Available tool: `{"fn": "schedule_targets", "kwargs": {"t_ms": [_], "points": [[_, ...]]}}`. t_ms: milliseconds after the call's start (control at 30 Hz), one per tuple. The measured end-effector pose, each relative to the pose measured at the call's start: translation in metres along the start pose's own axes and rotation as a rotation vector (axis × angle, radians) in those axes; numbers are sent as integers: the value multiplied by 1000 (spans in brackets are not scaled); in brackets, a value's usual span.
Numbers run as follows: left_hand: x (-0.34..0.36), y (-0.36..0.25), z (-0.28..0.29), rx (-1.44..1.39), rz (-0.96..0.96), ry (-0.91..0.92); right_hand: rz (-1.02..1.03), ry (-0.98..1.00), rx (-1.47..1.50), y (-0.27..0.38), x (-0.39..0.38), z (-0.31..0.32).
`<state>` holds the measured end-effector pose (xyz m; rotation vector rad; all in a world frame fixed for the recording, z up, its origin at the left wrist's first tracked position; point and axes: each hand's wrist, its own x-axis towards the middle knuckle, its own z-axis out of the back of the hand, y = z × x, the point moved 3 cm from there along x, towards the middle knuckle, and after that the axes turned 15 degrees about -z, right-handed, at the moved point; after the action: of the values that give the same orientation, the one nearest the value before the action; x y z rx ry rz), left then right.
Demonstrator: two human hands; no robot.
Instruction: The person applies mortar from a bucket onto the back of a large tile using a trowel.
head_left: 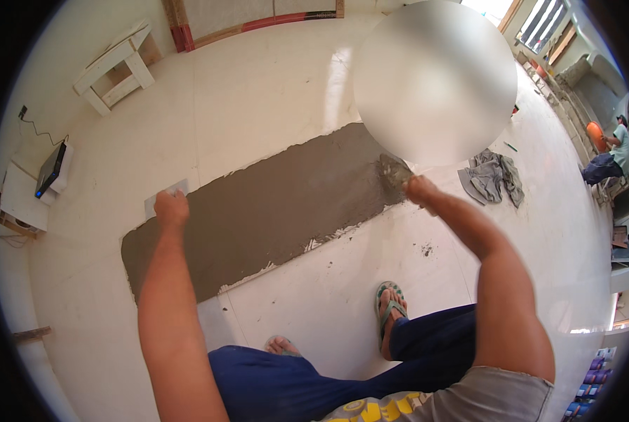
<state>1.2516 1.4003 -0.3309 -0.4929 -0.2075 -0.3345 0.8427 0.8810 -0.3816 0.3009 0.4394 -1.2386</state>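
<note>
So the right hand (420, 190) is clamped around a mortar-caked trowel (394, 171), working the right end of the long grey mortar strip (272, 204) on the white floor (272, 91). The left hand (171, 209) presses a small pale tile piece (161, 196) at the strip's left end, fingers curled on it.

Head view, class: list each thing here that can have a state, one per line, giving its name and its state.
mortar strip: spread wet on the floor, edges ragged
trowel: gripped in the right hand, blade coated with mortar
flat pale tool: under the left hand, at the mortar's edge
grey cloth: crumpled on the floor
white stool: upright
</note>
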Motion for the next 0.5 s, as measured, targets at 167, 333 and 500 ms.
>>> {"fn": "schedule_targets", "kwargs": {"t_ms": [167, 333, 500], "points": [[-48, 45, -17, 102, -150, 14, 370, -113, -227, 2, 0, 48], [-54, 105, 2, 227, 35, 331, 520, -142, -159, 35, 20, -9], [-93, 196, 44, 426, 26, 389, 762, -3, -224, 115, -18, -63]]}}
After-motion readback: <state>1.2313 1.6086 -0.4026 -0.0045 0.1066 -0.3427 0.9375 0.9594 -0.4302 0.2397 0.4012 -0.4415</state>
